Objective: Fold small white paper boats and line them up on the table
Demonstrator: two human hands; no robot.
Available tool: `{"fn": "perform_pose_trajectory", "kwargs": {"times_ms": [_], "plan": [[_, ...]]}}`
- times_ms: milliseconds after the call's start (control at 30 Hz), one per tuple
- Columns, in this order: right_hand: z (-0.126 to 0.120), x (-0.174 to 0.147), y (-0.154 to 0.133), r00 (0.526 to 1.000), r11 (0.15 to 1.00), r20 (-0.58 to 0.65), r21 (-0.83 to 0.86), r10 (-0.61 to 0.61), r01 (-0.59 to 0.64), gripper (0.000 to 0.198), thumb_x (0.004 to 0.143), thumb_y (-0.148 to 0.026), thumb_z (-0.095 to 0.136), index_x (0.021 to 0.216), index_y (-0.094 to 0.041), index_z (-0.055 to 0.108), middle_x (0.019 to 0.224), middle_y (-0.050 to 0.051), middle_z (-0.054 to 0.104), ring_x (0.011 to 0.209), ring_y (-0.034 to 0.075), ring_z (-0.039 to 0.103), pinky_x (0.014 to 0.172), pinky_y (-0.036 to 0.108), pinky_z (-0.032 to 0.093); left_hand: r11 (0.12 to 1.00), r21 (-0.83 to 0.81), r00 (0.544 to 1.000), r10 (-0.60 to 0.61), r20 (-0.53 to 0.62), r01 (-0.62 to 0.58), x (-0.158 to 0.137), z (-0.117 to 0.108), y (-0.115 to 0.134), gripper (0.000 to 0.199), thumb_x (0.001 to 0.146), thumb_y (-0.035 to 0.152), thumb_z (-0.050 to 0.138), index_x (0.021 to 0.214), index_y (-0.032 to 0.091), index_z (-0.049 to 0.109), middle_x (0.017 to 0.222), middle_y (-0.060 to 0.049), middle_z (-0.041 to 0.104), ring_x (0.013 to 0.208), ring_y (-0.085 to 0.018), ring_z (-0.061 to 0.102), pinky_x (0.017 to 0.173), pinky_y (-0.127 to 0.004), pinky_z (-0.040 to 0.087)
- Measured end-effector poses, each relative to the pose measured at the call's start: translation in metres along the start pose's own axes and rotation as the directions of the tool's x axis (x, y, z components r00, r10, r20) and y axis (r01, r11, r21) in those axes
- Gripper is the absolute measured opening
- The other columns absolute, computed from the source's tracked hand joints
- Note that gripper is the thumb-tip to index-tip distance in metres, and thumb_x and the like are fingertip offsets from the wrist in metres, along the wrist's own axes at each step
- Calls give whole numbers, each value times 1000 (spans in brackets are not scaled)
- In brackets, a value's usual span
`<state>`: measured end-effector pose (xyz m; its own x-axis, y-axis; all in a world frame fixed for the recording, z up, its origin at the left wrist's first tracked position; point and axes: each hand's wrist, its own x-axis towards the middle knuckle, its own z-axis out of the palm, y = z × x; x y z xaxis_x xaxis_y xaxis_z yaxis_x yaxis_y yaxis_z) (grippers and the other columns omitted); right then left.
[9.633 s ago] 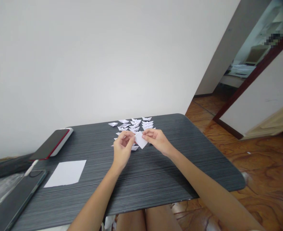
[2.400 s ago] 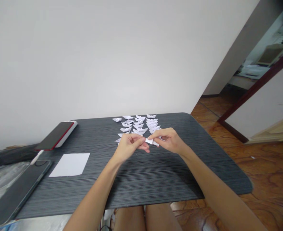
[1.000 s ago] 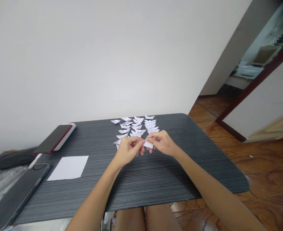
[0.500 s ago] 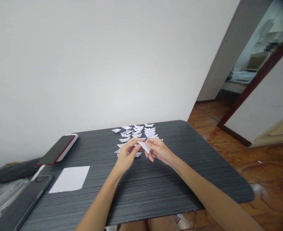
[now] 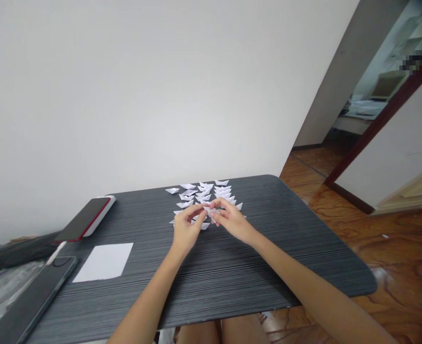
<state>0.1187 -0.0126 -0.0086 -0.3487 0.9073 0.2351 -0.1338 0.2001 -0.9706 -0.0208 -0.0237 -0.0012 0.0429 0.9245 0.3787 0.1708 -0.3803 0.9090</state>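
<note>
Between my two hands is a small folded white paper (image 5: 211, 210), held above the dark table (image 5: 254, 282). My left hand (image 5: 189, 224) pinches its left side with thumb and fingers. On the other side, my right hand (image 5: 230, 219) has thumb and fingers closed on the same paper. Fingers cover much of it, so its exact shape is hard to make out. Just beyond and partly behind my hands, several white paper boats (image 5: 203, 192) stand in rows on the table.
A white paper sheet (image 5: 105, 262) lies at the left. Beside it are a phone (image 5: 35, 298) with a white cable and a dark red-edged phone (image 5: 85, 217) resting on a white object. A white wall (image 5: 142, 95) rises behind the table; a doorway opens at right.
The folded paper has turned in my fingers and shows less of its triangular face. My hands have come closer together, the right one shifting slightly up and left.
</note>
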Motion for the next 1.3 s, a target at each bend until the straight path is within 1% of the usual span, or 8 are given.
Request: {"fn": "perform_pose_trajectory", "kwargs": {"times_ms": [167, 400, 633, 733, 933, 1033, 1167, 1300], "plan": [[1, 1, 4, 997, 1000, -69, -8, 20, -20, 25, 69, -29, 56, 89, -20, 44, 94, 2, 47, 64, 7, 52, 54, 21, 43, 999, 8, 996, -47, -72, 48, 1, 1, -5, 22, 67, 26, 60, 84, 13, 64, 83, -6, 67, 76, -17, 62, 75, -29, 48], [-3, 1, -2, 990, 993, -76, 36, 117, -115, 23, 61, -25, 64, 77, -14, 52, 83, 2, 56, 78, 12, 55, 70, 26, 43, 989, 144, 997, -31, -75, 41, 1, 1, 1, 22, 66, 26, 61, 82, 12, 61, 74, -5, 65, 68, -14, 59, 66, -26, 46], [-16, 2, -11, 973, 973, 10, -9, 232, -232, 22, 58, -23, 67, 71, -13, 52, 60, -4, 52, 55, 7, 50, 57, 21, 39, 995, 53, 987, -93, 128, 87, 1, 1, 4, 19, 69, 23, 55, 84, 14, 48, 68, 2, 51, 51, -6, 47, 47, -16, 36], [-16, -12, -12, 967, 971, 101, -72, 235, -228, 19, 61, -19, 63, 76, -14, 51, 56, -5, 50, 50, 6, 47, 50, 18, 35, 977, 174, 955, -164, 249, 122, -12, 2, 7, 8, 72, 21, 50, 75, 14, 49, 65, 3, 49, 47, -5, 43, 43, -15, 30], [-5, -59, 8, 985, 884, 78, -458, 152, -100, 5, 70, -16, 54, 71, -14, 58, 61, 0, 55, 56, 9, 50, 53, 21, 39, 882, 453, 927, -53, 372, -131, -64, 8, 2, 14, 75, 14, 44, 72, 15, 58, 74, -3, 53, 56, -10, 47, 56, -23, 41], [1, -76, 12, 999, 764, 54, -645, 9, 28, 9, 73, -15, 51, 73, -15, 60, 74, 3, 56, 62, 11, 50, 59, 23, 40, 811, 513, 915, 66, 398, -281, -82, 8, 0, 14, 76, 15, 45, 80, 16, 59, 96, -8, 52, 84, -17, 51, 75, -32, 42], [1, -90, 6, 986, 688, 132, -707, -101, 165, 12, 76, -14, 49, 79, -16, 61, 89, 6, 55, 83, 15, 52, 76, 28, 41, 712, 535, 829, 120, 547, -455, -89, 1, 6, 21, 76, 23, 50, 96, 18, 56, 107, -8, 51, 96, -19, 48, 82, -34, 40], [-5, -105, -6, 948, 638, 303, -712, -99, 294, 18, 76, -19, 52, 92, -17, 60, 100, 8, 55, 99, 17, 48, 87, 32, 39, 575, 572, 757, 131, 640, -584, -91, 0, 16, 24, 79, 24, 46, 100, 16, 54, 96, -9, 57, 92, -19, 51, 80, -35, 40]]}}
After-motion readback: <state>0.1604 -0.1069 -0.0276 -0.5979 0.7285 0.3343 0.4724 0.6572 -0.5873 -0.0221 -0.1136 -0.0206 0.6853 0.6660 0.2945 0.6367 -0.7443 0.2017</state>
